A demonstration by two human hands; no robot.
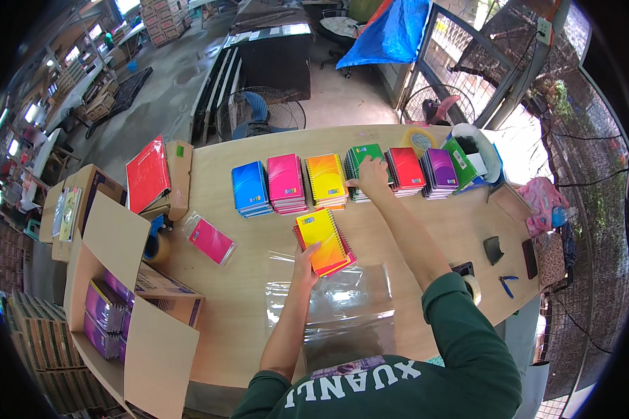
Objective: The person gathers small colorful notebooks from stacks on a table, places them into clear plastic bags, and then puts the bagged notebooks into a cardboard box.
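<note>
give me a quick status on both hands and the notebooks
Left hand flat on the small notebook pile, yellow on top. Right hand on the green stack in the row. Clear plastic sheet below; nothing blocking.

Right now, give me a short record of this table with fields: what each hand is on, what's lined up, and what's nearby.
left hand: resting on the yellow notebook
right hand: on the green notebook stack
row: blue stack, pink stack, orange stack, red stack, purple stack
under yellow notebook: clear plastic bags
person's left: open cardboard box
</note>
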